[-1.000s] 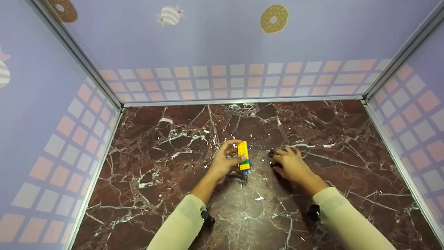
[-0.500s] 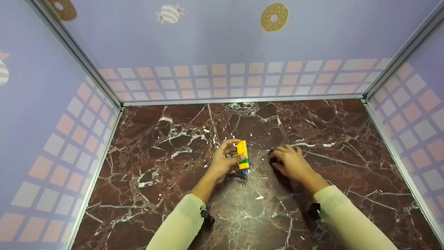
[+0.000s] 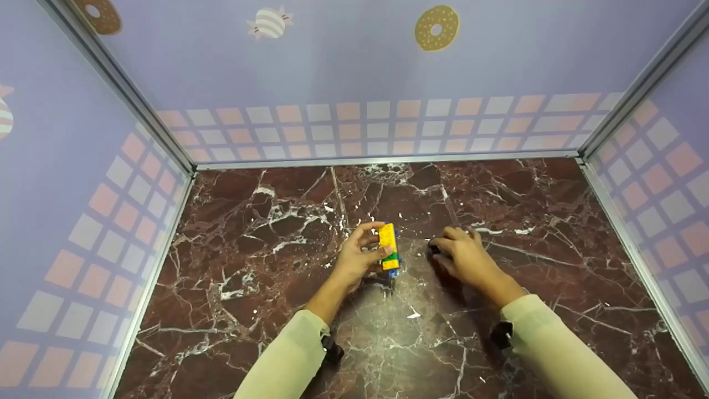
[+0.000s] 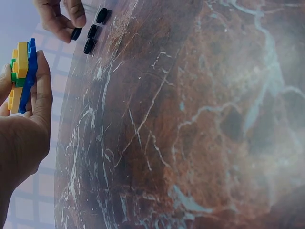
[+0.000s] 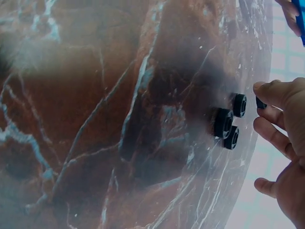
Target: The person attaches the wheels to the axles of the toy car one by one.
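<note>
My left hand [image 3: 354,259] grips a small toy car body above the tabletop, thumb on one side and fingers on the other. Yellow bricks [image 4: 22,59] and a green brick [image 4: 14,75] are stacked on its blue base [image 4: 31,71]. My right hand [image 3: 464,258] pinches a small black toy wheel [image 5: 260,103] between thumb and finger, just off the table. Beside those fingertips, three more black wheels stand close together: one wheel [image 5: 240,105], a nearer wheel [image 5: 223,123] and a third wheel [image 5: 231,138]. In the head view the fingers mostly hide them.
A dark red marbled tabletop [image 3: 266,332] with white veins lies under both hands. Pale purple panels with printed squares enclose it: a back wall [image 3: 354,66], a left wall [image 3: 66,221] and a right wall [image 3: 664,166]. Metal strips run along their bottom edges.
My right fingers have shifted slightly and drawn up over the black wheels, now pinching one. My left hand keeps the toy car body in nearly the same place.
</note>
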The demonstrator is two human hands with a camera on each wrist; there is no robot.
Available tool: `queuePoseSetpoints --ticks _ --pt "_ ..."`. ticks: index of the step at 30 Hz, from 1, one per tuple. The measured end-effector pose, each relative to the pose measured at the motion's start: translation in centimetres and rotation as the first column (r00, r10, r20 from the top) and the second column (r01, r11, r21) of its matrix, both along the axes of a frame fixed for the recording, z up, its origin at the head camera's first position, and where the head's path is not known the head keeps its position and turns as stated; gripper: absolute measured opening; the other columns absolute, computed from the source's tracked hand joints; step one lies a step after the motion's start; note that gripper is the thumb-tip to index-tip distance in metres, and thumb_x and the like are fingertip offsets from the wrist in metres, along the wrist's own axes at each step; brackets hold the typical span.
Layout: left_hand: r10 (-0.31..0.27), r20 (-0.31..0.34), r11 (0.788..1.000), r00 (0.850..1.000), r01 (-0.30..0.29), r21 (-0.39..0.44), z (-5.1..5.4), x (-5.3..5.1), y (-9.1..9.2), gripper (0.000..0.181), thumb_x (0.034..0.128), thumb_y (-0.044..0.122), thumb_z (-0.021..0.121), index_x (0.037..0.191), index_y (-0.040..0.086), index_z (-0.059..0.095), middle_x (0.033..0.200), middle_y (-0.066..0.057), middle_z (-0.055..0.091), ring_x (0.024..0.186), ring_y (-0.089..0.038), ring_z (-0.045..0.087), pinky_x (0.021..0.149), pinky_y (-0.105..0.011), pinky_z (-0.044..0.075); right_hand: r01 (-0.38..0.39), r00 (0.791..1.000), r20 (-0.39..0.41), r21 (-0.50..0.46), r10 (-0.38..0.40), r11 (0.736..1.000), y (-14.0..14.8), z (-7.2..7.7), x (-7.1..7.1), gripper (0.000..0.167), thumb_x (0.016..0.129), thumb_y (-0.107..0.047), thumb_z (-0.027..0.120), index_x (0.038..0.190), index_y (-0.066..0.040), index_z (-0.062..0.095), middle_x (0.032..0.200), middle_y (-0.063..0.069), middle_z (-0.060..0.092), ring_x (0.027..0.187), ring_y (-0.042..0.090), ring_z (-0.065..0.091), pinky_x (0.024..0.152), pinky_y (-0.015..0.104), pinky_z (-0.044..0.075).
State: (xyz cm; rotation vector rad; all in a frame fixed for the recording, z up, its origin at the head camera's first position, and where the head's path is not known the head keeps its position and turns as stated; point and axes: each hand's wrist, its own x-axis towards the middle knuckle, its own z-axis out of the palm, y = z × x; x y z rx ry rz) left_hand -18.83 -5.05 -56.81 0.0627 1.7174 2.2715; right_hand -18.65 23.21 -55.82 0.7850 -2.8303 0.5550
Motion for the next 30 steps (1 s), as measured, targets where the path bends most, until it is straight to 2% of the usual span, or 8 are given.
queuePoseSetpoints --ticks 5,9,14,19,30 --pt "-0.005 -0.004 1.000 1.000 0.005 0.015 0.0 0.1 0.0 0.061 0.0985 -0.005 0.077 0.153 0.006 0.053 0.128 -0.018 0.065 0.094 -0.023 0.077 0.079 -0.046 0.076 -0.003 1.000 -0.020 -0.025 0.003 1.000 -0.5 0.7 -0.1 0.026 0.094 -0.013 0.087 0.117 -0.007 0.079 0.110 0.010 0.069 0.111 0.037 0.068 0.115 0.086 0.046" --pt "-0.006 0.008 1.000 1.000 0.006 0.016 0.0 0.2 0.1 0.062 0.0979 -0.006 0.078 0.154 0.007 0.053 0.129 -0.017 0.066 0.095 -0.023 0.077 0.080 -0.047 0.075 -0.001 1.000 -0.031 -0.033 0.000 0.999 -0.8 1.2 -0.2 0.026 0.093 -0.014 0.088 0.116 -0.008 0.078 0.109 0.010 0.068 0.110 0.036 0.067 0.113 0.083 0.048" --pt "-0.013 0.017 1.000 1.000 0.012 0.020 0.0 0.2 0.3 0.062 0.0982 -0.006 0.077 0.153 0.006 0.053 0.130 -0.017 0.065 0.095 -0.023 0.077 0.080 -0.049 0.075 -0.006 1.000 -0.021 -0.058 0.005 0.998 -1.0 1.6 -0.3 0.026 0.095 -0.015 0.088 0.118 -0.010 0.078 0.109 0.010 0.067 0.107 0.036 0.066 0.102 0.073 0.053" --pt "-0.015 0.011 1.000 1.000 0.015 0.016 -0.2 0.2 0.4 0.061 0.0978 -0.007 0.077 0.153 0.005 0.053 0.127 -0.016 0.065 0.094 -0.023 0.077 0.081 -0.050 0.075 -0.020 1.000 -0.010 -0.093 0.020 0.995 -1.3 1.8 -0.3 0.026 0.096 -0.015 0.086 0.121 -0.010 0.078 0.112 0.010 0.067 0.107 0.037 0.066 0.092 0.064 0.053" --pt "-0.019 -0.013 1.000 1.000 0.019 0.011 -0.5 0.4 0.5 0.061 0.0963 -0.007 0.079 0.151 0.004 0.054 0.126 -0.014 0.066 0.094 -0.022 0.078 0.081 -0.045 0.075 -0.028 1.000 -0.018 -0.141 0.026 0.990 -2.1 2.0 -0.6 0.029 0.097 -0.017 0.086 0.124 -0.009 0.079 0.114 0.012 0.067 0.109 0.036 0.066 0.094 0.061 0.051"
